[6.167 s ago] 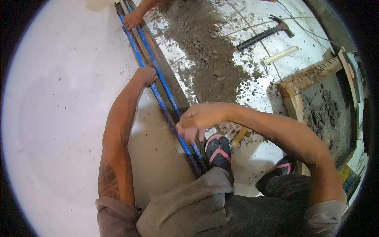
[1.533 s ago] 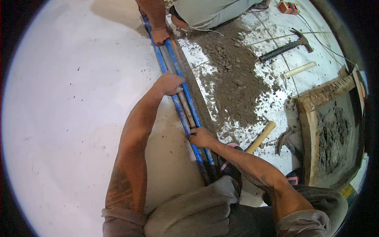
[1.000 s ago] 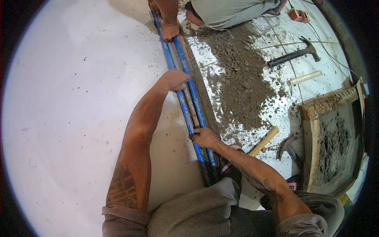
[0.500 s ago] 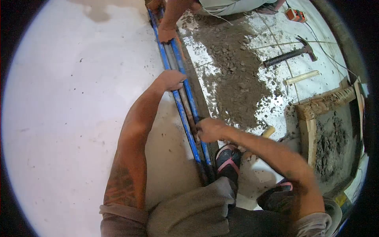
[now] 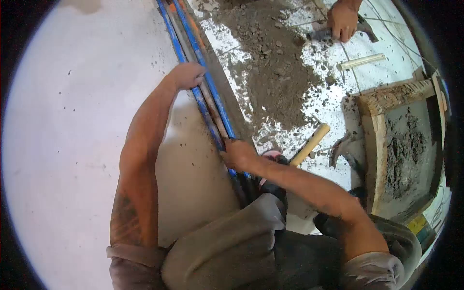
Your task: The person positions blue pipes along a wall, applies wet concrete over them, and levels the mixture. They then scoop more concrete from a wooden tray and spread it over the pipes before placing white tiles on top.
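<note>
In head view, pipe (image 5: pixel 212 107) lies btwn 2 blue bars (image 5: pixel 220 104), long axis upper-L to lower-R. L hand (image 5: pixel 189 76) curled over them farther up; R hand (image 5: pixel 238 153) nearer low end, fingers bent; exact holds hidden, can't tell.

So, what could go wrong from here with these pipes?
Pinching is possible: the left hand and right hand are both at the close-set blue pipes, which have a brownish pipe between them. Loose rubble lies alongside, so some might get knocked in among the pipes. The yellowish wooden handle is near the right forearm, so it may get bumped.
</note>
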Tool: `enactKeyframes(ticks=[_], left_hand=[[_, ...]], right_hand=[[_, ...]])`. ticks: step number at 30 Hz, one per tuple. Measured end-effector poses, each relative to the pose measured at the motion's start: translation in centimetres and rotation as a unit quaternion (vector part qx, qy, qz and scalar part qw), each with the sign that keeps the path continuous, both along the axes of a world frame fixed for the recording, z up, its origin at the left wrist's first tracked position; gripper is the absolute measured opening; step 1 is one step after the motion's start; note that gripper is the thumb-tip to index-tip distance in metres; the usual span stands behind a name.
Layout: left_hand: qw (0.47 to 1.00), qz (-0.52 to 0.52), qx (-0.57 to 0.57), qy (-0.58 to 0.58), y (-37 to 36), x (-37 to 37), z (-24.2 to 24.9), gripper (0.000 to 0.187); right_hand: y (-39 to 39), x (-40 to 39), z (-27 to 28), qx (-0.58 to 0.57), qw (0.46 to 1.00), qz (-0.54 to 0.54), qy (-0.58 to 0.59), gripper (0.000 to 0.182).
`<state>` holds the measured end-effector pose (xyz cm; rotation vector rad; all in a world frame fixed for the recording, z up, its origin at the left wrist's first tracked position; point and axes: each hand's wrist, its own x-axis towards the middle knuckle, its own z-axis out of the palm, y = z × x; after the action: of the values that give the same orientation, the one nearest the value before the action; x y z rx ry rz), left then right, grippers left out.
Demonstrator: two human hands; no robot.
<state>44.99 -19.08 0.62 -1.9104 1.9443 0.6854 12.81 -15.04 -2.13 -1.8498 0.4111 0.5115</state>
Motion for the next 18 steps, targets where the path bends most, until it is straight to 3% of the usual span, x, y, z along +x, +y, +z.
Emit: enactKeyframes(ticks=[3,11,18], left_hand=[[1.000,0.003,-0.016,0.015,0.2,0.2,-0.4,0.018],[1.000,-0.007,0.004,0.005,0.0,0.1,0.0,0.013],[0.998,0.030,0.027,0.040,-0.4,0.1,0.8,0.015]], right_hand=[[5.0,0.8,-2.2,-0.092,0.991,-0.092,0.026,0.052],[9.1,1.6,-4.2,-0.215,0.976,0.021,0.033,0.068],[8.5,1.8,-4.3,0.031,0.985,-0.083,0.145,0.062]])
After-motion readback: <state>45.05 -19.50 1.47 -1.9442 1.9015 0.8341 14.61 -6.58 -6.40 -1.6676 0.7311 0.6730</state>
